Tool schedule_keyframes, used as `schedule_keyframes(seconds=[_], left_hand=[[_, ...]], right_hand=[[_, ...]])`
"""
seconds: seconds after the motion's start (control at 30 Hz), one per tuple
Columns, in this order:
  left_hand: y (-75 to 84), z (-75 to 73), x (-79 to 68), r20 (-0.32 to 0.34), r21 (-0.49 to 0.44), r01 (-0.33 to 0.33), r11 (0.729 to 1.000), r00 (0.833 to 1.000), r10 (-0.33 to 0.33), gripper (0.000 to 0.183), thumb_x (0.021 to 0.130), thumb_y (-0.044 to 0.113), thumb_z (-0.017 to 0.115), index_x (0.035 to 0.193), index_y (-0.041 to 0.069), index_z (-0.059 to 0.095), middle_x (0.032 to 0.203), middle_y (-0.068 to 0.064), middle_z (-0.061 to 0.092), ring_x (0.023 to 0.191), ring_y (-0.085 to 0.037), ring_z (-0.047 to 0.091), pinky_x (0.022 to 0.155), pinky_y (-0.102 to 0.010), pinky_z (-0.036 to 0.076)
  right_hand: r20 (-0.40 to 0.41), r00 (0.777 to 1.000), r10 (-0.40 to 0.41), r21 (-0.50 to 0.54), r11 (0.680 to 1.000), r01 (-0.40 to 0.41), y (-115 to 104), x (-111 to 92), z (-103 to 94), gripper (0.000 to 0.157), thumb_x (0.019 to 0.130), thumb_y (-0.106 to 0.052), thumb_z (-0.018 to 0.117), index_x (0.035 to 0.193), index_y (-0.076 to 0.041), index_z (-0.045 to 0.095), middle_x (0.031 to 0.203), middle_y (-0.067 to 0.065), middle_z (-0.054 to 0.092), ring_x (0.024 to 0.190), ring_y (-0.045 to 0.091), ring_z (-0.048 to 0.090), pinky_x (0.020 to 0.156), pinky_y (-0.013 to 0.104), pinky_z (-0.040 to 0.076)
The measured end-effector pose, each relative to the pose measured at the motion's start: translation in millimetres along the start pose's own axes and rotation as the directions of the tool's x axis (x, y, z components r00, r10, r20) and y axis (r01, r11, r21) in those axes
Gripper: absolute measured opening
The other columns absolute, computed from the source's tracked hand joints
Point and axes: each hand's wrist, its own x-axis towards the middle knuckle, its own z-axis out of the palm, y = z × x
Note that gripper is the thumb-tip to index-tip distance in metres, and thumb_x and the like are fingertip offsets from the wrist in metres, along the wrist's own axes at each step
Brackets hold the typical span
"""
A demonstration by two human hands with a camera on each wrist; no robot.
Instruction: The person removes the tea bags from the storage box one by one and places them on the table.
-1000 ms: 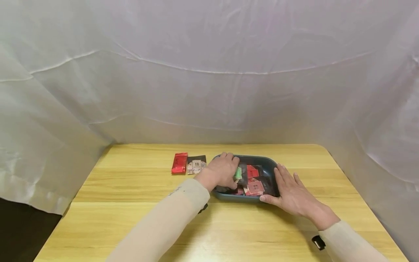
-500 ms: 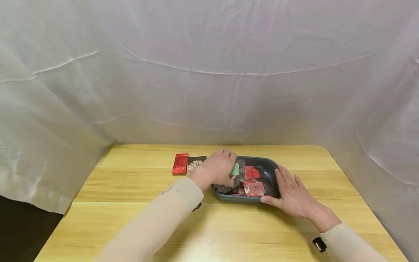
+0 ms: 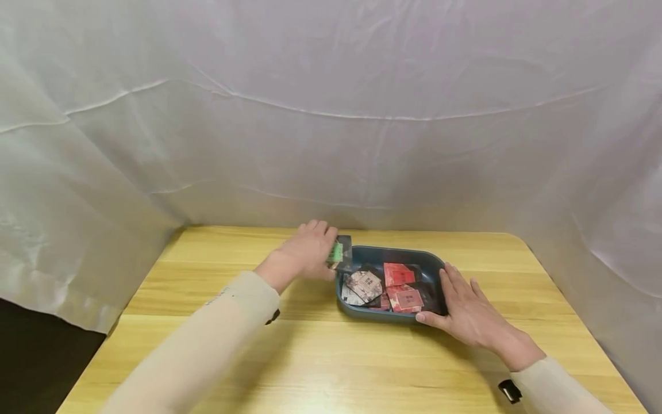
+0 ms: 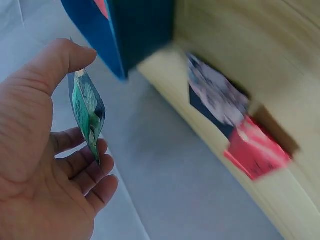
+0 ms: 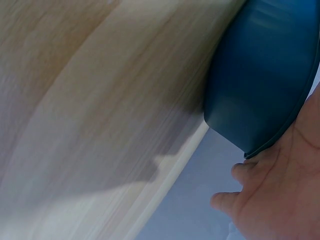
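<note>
My left hand (image 3: 305,251) pinches a dark sachet with a green label (image 3: 339,253) between thumb and fingertips, raised at the left rim of a blue tray (image 3: 377,315). In the left wrist view the green sachet (image 4: 87,112) stands edge-on between thumb and fingers. Straight fingers of my right hand (image 3: 473,313) rest along the tray's right end, thumb at the near rim. Inside the tray lie a beige floral sachet (image 3: 366,286), a red sachet (image 3: 400,275) and a pinkish-red one (image 3: 407,299), partly overlapping others.
A floral sachet (image 4: 215,90) and a red packet (image 4: 257,152) lie side by side on the wooden table (image 3: 331,368), hidden behind my left hand in the head view. Grey-white cloth (image 3: 331,155) hangs behind the table and at both sides.
My left hand has lifted the green-labelled sachet out of the tray and moved left, now covering the two packets on the table. The right hand stays at the tray's right end.
</note>
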Motion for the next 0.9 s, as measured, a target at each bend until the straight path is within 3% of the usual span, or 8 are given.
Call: schedule_keyframes(seconds=[0.4, 0.53, 0.7, 0.9], left_hand=[[-84.5, 0.7, -40.3, 0.017, -0.095, 0.172, 0.981, 0.985, -0.171, 0.100, 0.079, 0.049, 0.086, 0.152, -0.005, 0.043, 0.148, -0.027, 0.050, 0.137, -0.043, 0.047, 0.119, -0.059, 0.039], [-106.6, 6.6, -46.7, 0.032, -0.093, 0.188, 0.978, 0.982, -0.186, 0.095, 0.080, 0.048, 0.085, 0.148, -0.005, 0.046, 0.144, -0.028, 0.052, 0.133, -0.045, 0.049, 0.117, -0.060, 0.041], [-122.3, 17.6, -51.0, 0.101, -0.093, 0.203, 0.975, 0.976, -0.194, 0.093, 0.083, 0.045, 0.085, 0.149, -0.006, 0.045, 0.144, -0.030, 0.052, 0.134, -0.046, 0.048, 0.118, -0.060, 0.040], [-128.0, 36.3, -50.1, 0.190, -0.110, 0.222, 0.969, 0.961, -0.199, 0.094, 0.084, 0.042, 0.085, 0.154, -0.005, 0.042, 0.149, -0.032, 0.048, 0.140, -0.048, 0.046, 0.120, -0.061, 0.039]], right_hand=[[-0.003, 1.000, -0.008, 0.012, 1.000, 0.008, 1.4, -2.2, -3.7, 0.126, 0.090, -0.078, 0.062, 0.162, 0.014, 0.014, 0.172, 0.034, 0.009, 0.157, 0.054, 0.018, 0.123, 0.075, 0.014], [-0.010, 1.000, -0.006, 0.007, 1.000, 0.006, 3.1, -4.9, -5.9, 0.126, 0.090, -0.078, 0.062, 0.161, 0.015, 0.016, 0.171, 0.035, 0.010, 0.156, 0.054, 0.019, 0.122, 0.075, 0.015], [-0.005, 1.000, 0.002, 0.009, 1.000, -0.002, 5.2, -8.1, -6.3, 0.126, 0.090, -0.077, 0.062, 0.161, 0.015, 0.015, 0.171, 0.034, 0.010, 0.156, 0.054, 0.019, 0.122, 0.075, 0.014], [-0.007, 1.000, 0.010, 0.014, 1.000, -0.010, 7.3, -12.8, -6.7, 0.125, 0.090, -0.076, 0.063, 0.162, 0.015, 0.015, 0.171, 0.034, 0.010, 0.156, 0.054, 0.019, 0.122, 0.076, 0.015]])
